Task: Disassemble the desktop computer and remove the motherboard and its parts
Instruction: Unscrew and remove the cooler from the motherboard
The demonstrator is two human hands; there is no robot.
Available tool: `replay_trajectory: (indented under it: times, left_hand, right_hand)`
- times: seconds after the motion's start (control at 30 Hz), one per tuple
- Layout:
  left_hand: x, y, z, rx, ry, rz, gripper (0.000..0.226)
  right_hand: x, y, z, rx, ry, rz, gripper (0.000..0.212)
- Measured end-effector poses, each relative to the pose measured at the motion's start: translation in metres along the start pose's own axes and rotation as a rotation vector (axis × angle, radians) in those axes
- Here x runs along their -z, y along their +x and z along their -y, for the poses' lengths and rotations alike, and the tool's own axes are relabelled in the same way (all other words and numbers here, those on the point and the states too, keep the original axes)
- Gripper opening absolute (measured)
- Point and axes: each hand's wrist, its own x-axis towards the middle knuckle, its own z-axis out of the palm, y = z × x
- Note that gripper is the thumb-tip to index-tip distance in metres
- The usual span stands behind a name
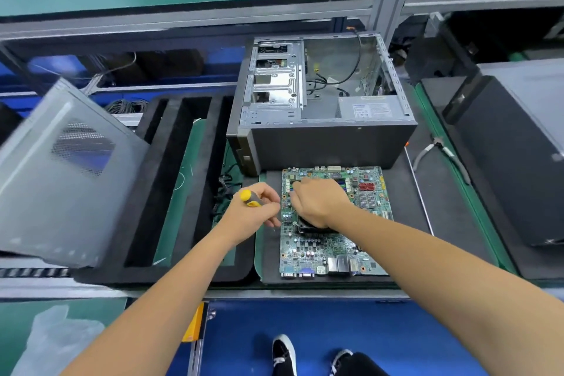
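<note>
While L hand (256, 207) grips screwdriver (248, 198), mobo's (320, 250) R edge free.

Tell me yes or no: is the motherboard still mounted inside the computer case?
No, the motherboard lies flat on the dark mat in front of the open computer case, outside it, under the person's right hand.

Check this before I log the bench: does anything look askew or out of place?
The grey side panel at the left sits tilted, one edge overlapping the black foam tray. Nothing else stands out.
</note>
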Motion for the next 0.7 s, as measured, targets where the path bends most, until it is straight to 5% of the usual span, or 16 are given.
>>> replay_trajectory:
  times: [0.17,0.37,0.57,0.7]
  left_hand:
    - [0.009,0.007,-0.018,-0.069,0.044,0.076,0.013]
    - [0.054,0.009,-0.059,-0.189,0.094,-0.066,0.039]
    - [0.032,0.004,-0.068,-0.192,0.121,0.155,0.018]
    - [0.018,0.006,-0.061,-0.141,0.136,0.150,0.019]
  right_hand:
    - [-0.004,0.002,-0.002,0.002,-0.001,-0.014,0.035]
    - [-0.012,0.004,-0.005,0.010,0.022,-0.049,0.034]
    - [-0.012,0.006,-0.004,-0.002,0.000,-0.045,0.034]
    - [-0.010,0.004,-0.003,0.002,0.002,-0.057,0.032]
